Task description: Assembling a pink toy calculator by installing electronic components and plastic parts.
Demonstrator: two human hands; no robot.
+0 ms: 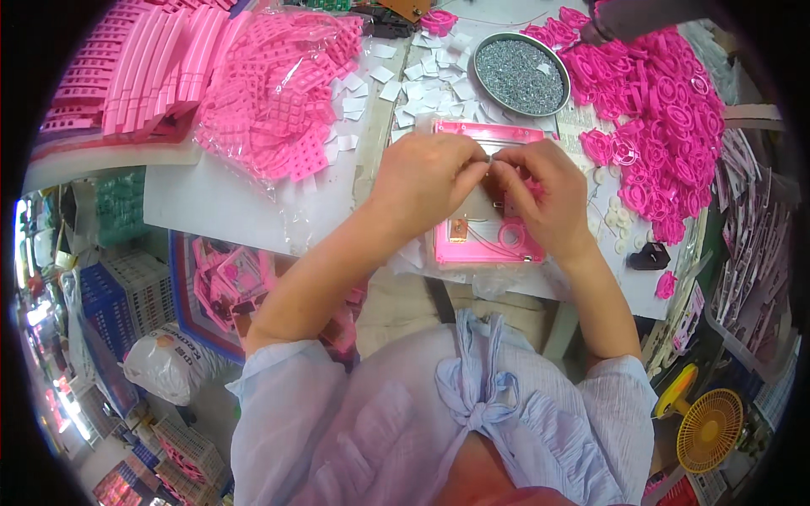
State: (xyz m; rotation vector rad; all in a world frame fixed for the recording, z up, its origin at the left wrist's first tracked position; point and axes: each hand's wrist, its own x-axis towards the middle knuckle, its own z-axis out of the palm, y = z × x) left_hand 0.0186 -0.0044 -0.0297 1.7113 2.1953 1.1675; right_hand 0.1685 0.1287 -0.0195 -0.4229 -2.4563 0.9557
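My left hand (426,175) and my right hand (547,192) meet over a pink plastic housing (451,251). Thumb and forefinger of each are pinched together, tip close to tip. Something tiny and dark shows between the fingertips, too small to name. Inside the housing are thin wires, a small copper-coloured piece (457,230) and a pink ring (511,235). Its middle and right side are partly covered by my hands. Just beyond it stands a round tin (476,61) of small grey metal pieces (519,78), perhaps screws.
Pink ring-shaped parts (666,110) are heaped at right, below a dark powered tool (645,18). White square pieces (430,88) lie behind. Bagged pink keypad-like grids (278,80) and stacked pink strips (156,63) fill the left. A black part (649,256) sits near the right edge.
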